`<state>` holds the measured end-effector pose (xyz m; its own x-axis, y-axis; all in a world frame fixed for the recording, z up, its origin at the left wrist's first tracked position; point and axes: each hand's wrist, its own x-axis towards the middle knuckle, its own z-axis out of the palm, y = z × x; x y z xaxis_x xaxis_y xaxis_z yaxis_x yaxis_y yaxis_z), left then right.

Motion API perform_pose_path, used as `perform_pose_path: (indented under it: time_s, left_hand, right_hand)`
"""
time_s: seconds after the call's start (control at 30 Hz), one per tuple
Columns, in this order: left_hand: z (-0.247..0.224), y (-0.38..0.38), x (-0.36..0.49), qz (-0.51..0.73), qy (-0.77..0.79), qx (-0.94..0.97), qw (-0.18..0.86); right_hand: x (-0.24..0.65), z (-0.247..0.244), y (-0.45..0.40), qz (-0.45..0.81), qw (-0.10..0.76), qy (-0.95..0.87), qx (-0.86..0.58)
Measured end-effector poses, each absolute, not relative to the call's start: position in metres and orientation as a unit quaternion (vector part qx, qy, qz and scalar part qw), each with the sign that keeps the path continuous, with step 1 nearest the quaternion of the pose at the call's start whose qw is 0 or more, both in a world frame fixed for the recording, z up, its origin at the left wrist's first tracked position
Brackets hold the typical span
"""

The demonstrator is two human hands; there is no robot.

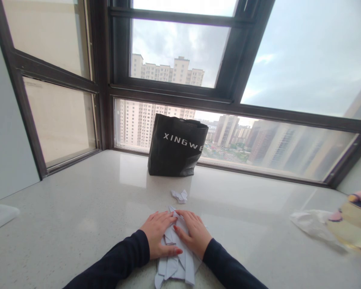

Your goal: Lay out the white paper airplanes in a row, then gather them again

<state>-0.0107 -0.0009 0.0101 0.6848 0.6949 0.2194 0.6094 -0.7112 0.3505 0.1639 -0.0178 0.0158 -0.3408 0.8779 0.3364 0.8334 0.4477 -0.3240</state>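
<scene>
**Folded paper (176, 267) lies under two spread palms**

The paper is matt white, creased into narrow strips, flaps and sharp points that overlap in a loose heap at the near edge of the counter (78, 224). The left hand (157, 233) rests on it palm down, fingers extended together and thumb wide apart; the right hand (195, 230) lies equally flat on the other side, its fingers angled inward. Both press on the paper rather than grip it. Dark, soft-looking sleeves (129, 253) reach the wrists.

Just beyond the fingertips sits a small folded scrap (180, 196), angular and white. Farther back, a black, slightly glossy bag (173, 160) stands near the window, its sides creased. Pale block capitals read "XINGW", then a letter, perhaps E, at the bag's edge.

The counter is polished, white and finely speckled. At right lie a crumpled white tissue (313, 224) and a blurred pink-and-yellow object (353, 220).
</scene>
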Motion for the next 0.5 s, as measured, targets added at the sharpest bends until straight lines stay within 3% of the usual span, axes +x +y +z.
perform_pose_path:
  time_s: [0.5]
  left_hand:
    - [0.0103, -0.0009, -0.0104, 0.169, 0.359, 0.91, 0.122]
  right_hand:
    - [0.1644, 0.0143, -0.0174, 0.052, 0.244, -0.817, -0.521]
